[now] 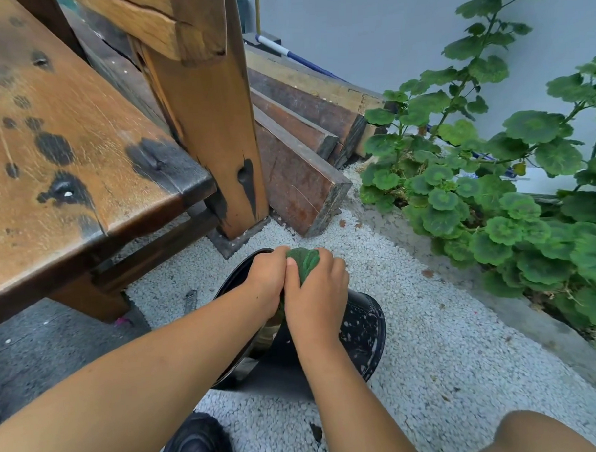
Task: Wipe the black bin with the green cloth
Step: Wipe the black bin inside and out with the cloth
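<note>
Two bare forearms (143, 386) reach in from the bottom edge, beside a black shoe (197, 445). A stained wooden bench (63, 133) fills the upper left and a leafy green plant (493, 200) the right, with white gravel (431, 339) between them and stacked planks (296, 150) behind. On the gravel the black bin (362, 329), speckled white, lies tipped with its mouth toward the bench. Over its upper rim the left hand (268, 278) and right hand (316, 293) meet, both clenched round the bunched green cloth (306, 259).
</note>
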A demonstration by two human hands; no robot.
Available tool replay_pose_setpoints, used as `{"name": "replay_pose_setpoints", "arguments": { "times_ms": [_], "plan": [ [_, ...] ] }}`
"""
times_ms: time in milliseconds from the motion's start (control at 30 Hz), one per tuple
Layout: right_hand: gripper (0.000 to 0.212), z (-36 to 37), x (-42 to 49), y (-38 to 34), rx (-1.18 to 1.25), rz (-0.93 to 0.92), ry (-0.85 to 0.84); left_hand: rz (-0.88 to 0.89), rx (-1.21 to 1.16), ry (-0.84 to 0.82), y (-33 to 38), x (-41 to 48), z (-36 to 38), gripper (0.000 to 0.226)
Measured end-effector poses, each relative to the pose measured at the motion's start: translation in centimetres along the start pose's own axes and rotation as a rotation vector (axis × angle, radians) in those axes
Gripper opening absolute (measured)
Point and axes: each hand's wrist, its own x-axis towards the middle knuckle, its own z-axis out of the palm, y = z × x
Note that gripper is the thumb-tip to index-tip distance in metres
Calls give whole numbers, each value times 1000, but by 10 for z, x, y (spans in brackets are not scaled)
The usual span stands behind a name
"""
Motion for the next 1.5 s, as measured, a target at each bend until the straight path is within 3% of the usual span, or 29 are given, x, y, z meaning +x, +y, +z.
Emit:
{"name": "replay_pose_setpoints", "arguments": {
  "times_ms": [167,267,633,800,933,1200,1500],
  "plan": [
    [56,3,7,20,-73,6,-15,-30,-1,39,1,5,6,27],
    [55,3,12,44,-127,43,-32,17,164,102,1,11,3,40],
    [47,0,19,122,-308,179,-66,148,214,109,-1,24,-24,50],
    [43,2,23,127,-316,188,-84,288,395,67,-11,8,-30,53],
    [41,4,25,132,-314,170,-82,457,629,71,-32,-5,-34,42],
    [40,-3,49,133,-191,123,-101,456,468,16,-26,-1,-30,48],
    [32,0,12,26,251,26,-55,234,258,-30,-14,8,-10,44]
  ]
}}
